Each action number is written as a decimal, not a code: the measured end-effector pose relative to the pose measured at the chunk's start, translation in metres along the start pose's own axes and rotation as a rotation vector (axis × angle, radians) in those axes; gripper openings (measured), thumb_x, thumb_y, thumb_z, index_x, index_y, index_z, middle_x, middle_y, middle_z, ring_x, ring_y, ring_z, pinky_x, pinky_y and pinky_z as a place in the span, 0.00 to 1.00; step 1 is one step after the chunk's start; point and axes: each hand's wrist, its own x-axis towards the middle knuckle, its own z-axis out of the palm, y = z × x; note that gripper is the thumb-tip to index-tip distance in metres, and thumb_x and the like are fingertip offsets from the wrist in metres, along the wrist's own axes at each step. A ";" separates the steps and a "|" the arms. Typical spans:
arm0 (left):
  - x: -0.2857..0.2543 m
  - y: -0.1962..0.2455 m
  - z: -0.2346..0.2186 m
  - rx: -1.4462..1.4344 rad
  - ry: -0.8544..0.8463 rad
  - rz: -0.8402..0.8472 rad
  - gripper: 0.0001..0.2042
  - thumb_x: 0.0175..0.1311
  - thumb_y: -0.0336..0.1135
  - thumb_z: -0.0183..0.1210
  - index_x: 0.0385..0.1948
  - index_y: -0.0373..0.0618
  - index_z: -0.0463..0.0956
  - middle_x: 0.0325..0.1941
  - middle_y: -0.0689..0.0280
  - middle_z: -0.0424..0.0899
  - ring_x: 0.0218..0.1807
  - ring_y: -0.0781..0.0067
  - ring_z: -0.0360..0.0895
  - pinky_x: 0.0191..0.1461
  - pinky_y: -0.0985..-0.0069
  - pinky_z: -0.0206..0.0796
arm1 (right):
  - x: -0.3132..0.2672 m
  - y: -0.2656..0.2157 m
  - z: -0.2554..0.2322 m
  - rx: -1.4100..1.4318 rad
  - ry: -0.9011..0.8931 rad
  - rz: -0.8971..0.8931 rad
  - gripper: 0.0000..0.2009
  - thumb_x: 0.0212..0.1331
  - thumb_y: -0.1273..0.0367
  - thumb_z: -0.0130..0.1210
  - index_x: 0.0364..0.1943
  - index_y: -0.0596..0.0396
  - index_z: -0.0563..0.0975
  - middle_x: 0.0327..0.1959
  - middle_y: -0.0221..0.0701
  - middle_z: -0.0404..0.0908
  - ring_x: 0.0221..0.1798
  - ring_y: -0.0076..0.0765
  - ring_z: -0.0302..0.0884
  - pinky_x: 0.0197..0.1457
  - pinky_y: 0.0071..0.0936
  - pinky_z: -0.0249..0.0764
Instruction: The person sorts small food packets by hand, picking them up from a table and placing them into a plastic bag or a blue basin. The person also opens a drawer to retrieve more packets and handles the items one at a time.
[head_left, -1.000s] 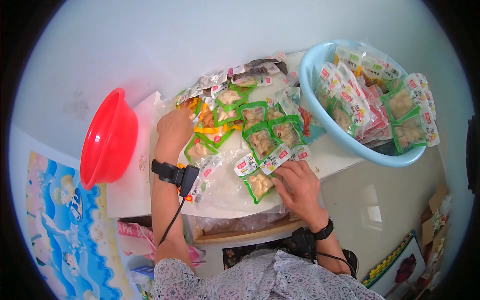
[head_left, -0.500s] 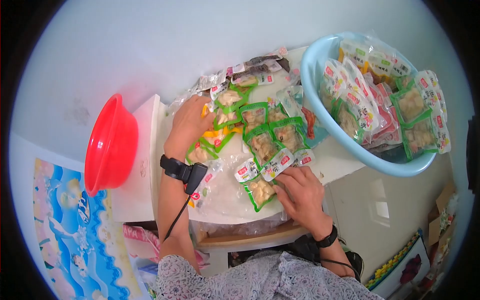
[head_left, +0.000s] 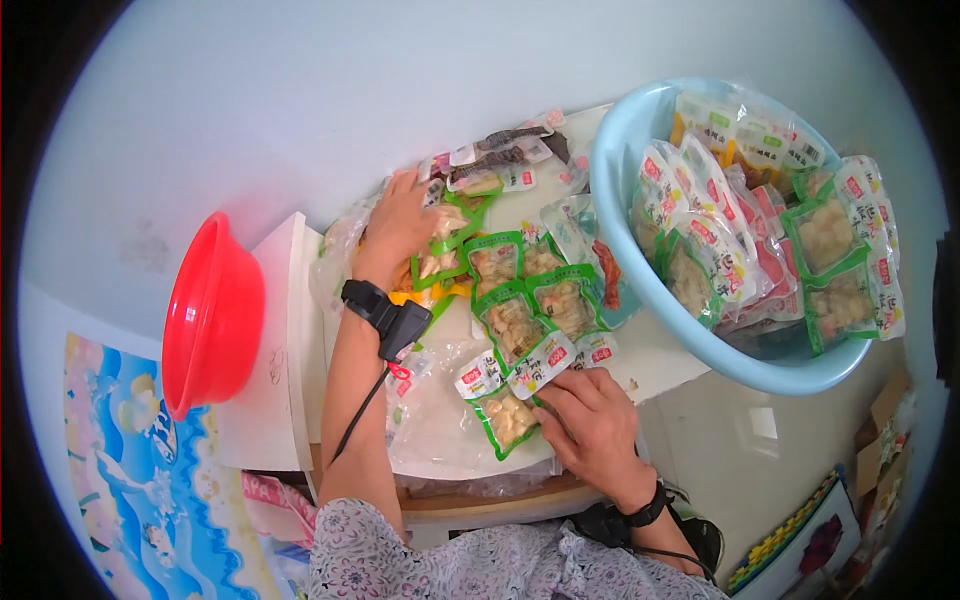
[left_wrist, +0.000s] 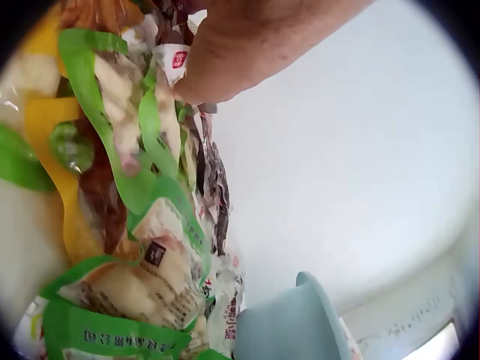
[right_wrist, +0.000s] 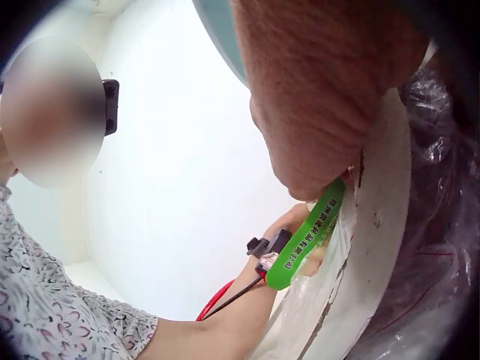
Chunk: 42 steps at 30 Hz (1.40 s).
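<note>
My right hand point(head_left: 590, 430) sits at the table's front edge, thumb and fingers pinching the side of a green-edged food packet point(head_left: 508, 420) with pale pieces inside. In the right wrist view the packet's green edge point(right_wrist: 306, 244) sticks out below that hand. My left hand point(head_left: 400, 225) reaches over the packets at the back left, fingers spread and touching the pile; its fingertips are partly hidden in the left wrist view. Several green-edged packets point(head_left: 515, 320) lie overlapping between the hands. Yellow-edged packets point(left_wrist: 56, 150) lie under green ones beside my left hand.
A light blue basin point(head_left: 735, 365) full of packets stands on the right. A red basin point(head_left: 215, 320) tilts at the left. Dark packets point(head_left: 500, 150) lie along the wall, and clear plastic point(head_left: 430, 410) covers the table's front. An open drawer point(head_left: 500, 505) is below the edge.
My left hand has moved farther back over the pile, its fingers now spread toward the rear packets. My right hand stays at the same front packet. The head view has shifted slightly.
</note>
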 end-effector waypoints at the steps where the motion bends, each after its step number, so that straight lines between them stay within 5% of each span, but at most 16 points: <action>1: 0.000 -0.008 0.003 -0.053 0.033 -0.016 0.24 0.68 0.32 0.54 0.67 0.40 0.74 0.82 0.53 0.60 0.83 0.50 0.54 0.82 0.61 0.54 | 0.000 0.000 -0.001 0.007 -0.005 0.003 0.14 0.52 0.72 0.69 0.43 0.54 0.83 0.46 0.31 0.83 0.46 0.46 0.80 0.48 0.40 0.79; 6: -0.019 -0.049 -0.003 -0.250 0.256 -0.138 0.24 0.69 0.32 0.54 0.67 0.35 0.72 0.76 0.51 0.70 0.75 0.49 0.69 0.77 0.62 0.60 | 0.000 0.000 -0.002 0.003 -0.012 -0.003 0.13 0.52 0.72 0.69 0.43 0.54 0.83 0.46 0.32 0.83 0.47 0.46 0.80 0.48 0.40 0.78; 9: -0.037 -0.077 -0.013 -0.537 0.233 -0.218 0.21 0.69 0.33 0.54 0.61 0.34 0.77 0.67 0.50 0.80 0.65 0.48 0.78 0.71 0.63 0.67 | 0.000 0.000 -0.002 0.004 0.000 -0.019 0.13 0.52 0.72 0.69 0.43 0.54 0.83 0.46 0.32 0.83 0.47 0.46 0.80 0.49 0.40 0.78; 15: -0.099 -0.076 -0.042 -0.227 0.245 -0.168 0.14 0.69 0.37 0.56 0.47 0.38 0.85 0.53 0.51 0.87 0.55 0.50 0.83 0.60 0.63 0.73 | -0.003 -0.001 0.000 -0.009 0.022 -0.038 0.12 0.52 0.72 0.68 0.42 0.55 0.83 0.46 0.33 0.84 0.47 0.47 0.80 0.49 0.41 0.78; 18: -0.125 -0.042 -0.096 -0.122 -0.157 -0.362 0.13 0.68 0.40 0.58 0.41 0.41 0.86 0.50 0.53 0.87 0.52 0.49 0.84 0.56 0.61 0.74 | -0.005 -0.002 0.002 -0.029 0.035 -0.045 0.12 0.52 0.72 0.68 0.42 0.55 0.83 0.46 0.33 0.84 0.47 0.46 0.80 0.50 0.41 0.78; 21: -0.135 -0.020 -0.120 -0.065 -0.157 -0.272 0.14 0.66 0.44 0.61 0.40 0.44 0.86 0.48 0.55 0.88 0.49 0.48 0.84 0.53 0.60 0.74 | -0.005 -0.003 0.004 -0.037 0.034 -0.048 0.12 0.52 0.72 0.68 0.42 0.55 0.83 0.46 0.33 0.84 0.47 0.47 0.80 0.50 0.40 0.78; 24: -0.114 -0.011 -0.119 -0.146 0.087 -0.084 0.16 0.66 0.47 0.63 0.42 0.43 0.85 0.48 0.54 0.87 0.48 0.47 0.83 0.53 0.58 0.74 | -0.004 -0.005 0.004 -0.060 0.005 -0.026 0.12 0.52 0.72 0.68 0.42 0.55 0.83 0.46 0.33 0.84 0.47 0.47 0.80 0.49 0.40 0.78; 30: -0.017 -0.011 -0.062 -0.344 0.121 0.081 0.28 0.68 0.46 0.64 0.65 0.40 0.74 0.68 0.51 0.78 0.68 0.51 0.76 0.71 0.61 0.67 | 0.000 -0.007 0.001 -0.052 -0.016 -0.007 0.13 0.51 0.73 0.68 0.42 0.54 0.83 0.46 0.34 0.84 0.47 0.48 0.79 0.47 0.40 0.78; 33: 0.024 -0.023 -0.023 -0.314 0.085 0.090 0.33 0.68 0.46 0.64 0.71 0.40 0.68 0.73 0.50 0.73 0.74 0.50 0.70 0.77 0.62 0.60 | 0.000 -0.008 -0.002 -0.051 -0.046 0.009 0.14 0.50 0.73 0.69 0.43 0.53 0.84 0.47 0.34 0.84 0.46 0.48 0.80 0.48 0.41 0.78; 40: 0.046 -0.041 0.015 -0.334 -0.081 -0.049 0.36 0.65 0.49 0.66 0.72 0.41 0.68 0.70 0.48 0.74 0.72 0.49 0.70 0.76 0.64 0.61 | 0.002 -0.004 -0.004 -0.032 -0.064 0.006 0.15 0.51 0.71 0.70 0.45 0.54 0.84 0.48 0.32 0.83 0.47 0.46 0.80 0.48 0.39 0.79; 42: 0.038 -0.039 0.012 -0.419 -0.146 0.066 0.35 0.64 0.48 0.67 0.71 0.42 0.69 0.68 0.49 0.75 0.71 0.51 0.72 0.75 0.65 0.62 | 0.000 -0.004 -0.003 -0.036 -0.059 0.006 0.15 0.51 0.71 0.70 0.45 0.54 0.84 0.47 0.32 0.83 0.47 0.46 0.80 0.48 0.39 0.79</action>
